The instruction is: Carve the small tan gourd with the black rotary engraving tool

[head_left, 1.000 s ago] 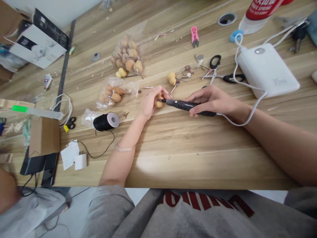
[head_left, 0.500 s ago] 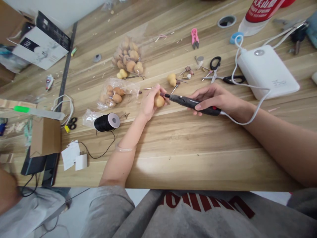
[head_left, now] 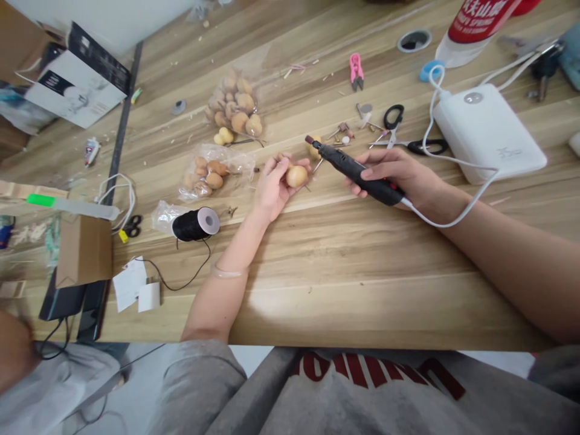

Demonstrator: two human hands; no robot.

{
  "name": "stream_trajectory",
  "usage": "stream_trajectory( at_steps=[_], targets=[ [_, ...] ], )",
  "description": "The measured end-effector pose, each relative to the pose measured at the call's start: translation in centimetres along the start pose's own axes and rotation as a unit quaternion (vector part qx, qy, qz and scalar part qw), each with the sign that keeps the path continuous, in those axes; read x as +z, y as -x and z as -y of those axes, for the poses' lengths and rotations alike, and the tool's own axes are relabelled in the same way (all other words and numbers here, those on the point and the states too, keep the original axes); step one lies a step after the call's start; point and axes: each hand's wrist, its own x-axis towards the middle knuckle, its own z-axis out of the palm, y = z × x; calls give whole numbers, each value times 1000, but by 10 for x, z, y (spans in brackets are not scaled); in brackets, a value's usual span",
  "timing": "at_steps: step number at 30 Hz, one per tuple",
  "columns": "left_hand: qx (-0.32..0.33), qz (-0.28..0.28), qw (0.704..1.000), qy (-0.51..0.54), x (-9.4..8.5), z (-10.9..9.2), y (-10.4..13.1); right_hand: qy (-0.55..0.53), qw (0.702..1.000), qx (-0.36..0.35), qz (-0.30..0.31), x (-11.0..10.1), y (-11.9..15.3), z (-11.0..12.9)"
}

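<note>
Gripping the black rotary tool [head_left: 348, 167] in my right hand [head_left: 403, 174], I have lifted its tip away from the small gourd [head_left: 296, 176] cradled in my left hand [head_left: 270, 190] over the bench [head_left: 362, 254], apparently pausing work there.

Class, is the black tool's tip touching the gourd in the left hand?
Apart: the head view shows a gap between tool tip and held gourd.
</note>
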Motion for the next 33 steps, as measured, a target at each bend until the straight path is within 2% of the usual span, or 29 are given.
stream_trajectory(
  at_steps=[4,9,11,16,22,27,33],
  targets=[
    [22,-13,1000,-18,-1,3,-1,-5,1000,5,-19,0,-2,-1],
    [147,-92,983,-51,-3,9,-4,-8,1000,3,-29,0,-3,-2],
    [167,-114,978,-56,-5,11,-6,-11,999,1,-31,0,-3,-3],
    [146,-131,970,-143,-10,14,-7,-17,1000,-1,-25,-1,-3,-4],
    [169,-124,944,-257,-12,14,-6,-18,1000,4,-12,-1,-2,-3],
    [162,-114,940,-278,-10,15,-8,-4,1000,-4,-16,-2,-6,-6],
    [86,-118,961,-235,-1,10,-4,13,999,-15,-25,-4,-6,-9]
  ],
)
